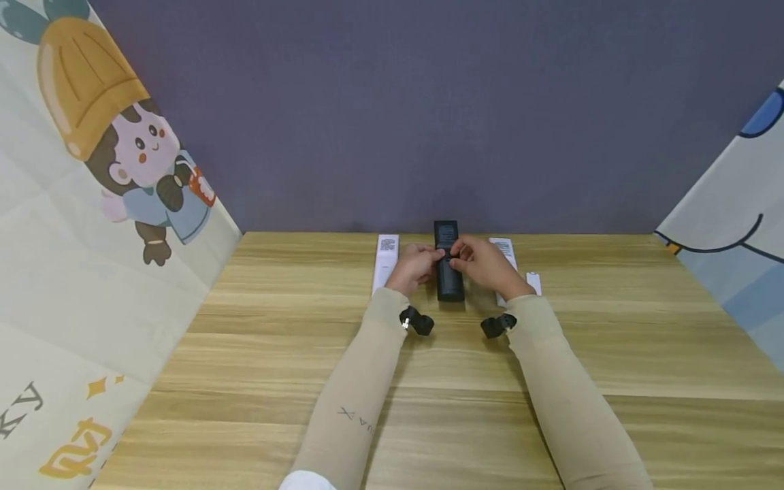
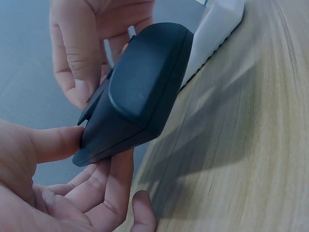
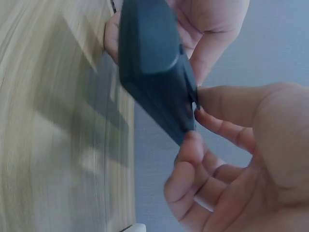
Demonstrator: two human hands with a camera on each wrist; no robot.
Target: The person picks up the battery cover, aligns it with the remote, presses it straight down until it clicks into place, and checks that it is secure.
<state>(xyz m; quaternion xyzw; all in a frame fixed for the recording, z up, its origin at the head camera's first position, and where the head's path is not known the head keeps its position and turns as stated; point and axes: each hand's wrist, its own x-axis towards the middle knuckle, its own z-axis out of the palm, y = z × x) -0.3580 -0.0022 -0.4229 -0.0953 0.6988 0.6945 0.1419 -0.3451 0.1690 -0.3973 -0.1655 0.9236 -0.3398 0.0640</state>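
Observation:
A black remote control (image 1: 450, 282) is held just off the table, its labelled back up. My left hand (image 1: 416, 265) grips its left side, thumb on top and fingers beneath in the left wrist view. My right hand (image 1: 486, 262) pinches the edge of a black battery cover (image 3: 191, 89), which stands slightly raised from the remote's back. In the left wrist view, two thin pale strips (image 2: 109, 53) show beside the right hand's fingers; what they are I cannot tell. The battery compartment is mostly hidden.
A white remote (image 1: 384, 258) lies left of the hands, label up. Another white remote (image 1: 503, 248) lies to the right, partly behind the right hand. Beside it is a small white battery cover (image 1: 534, 282). A dark grey panel (image 1: 367, 136) rises along the table's (image 1: 441, 381) back edge.

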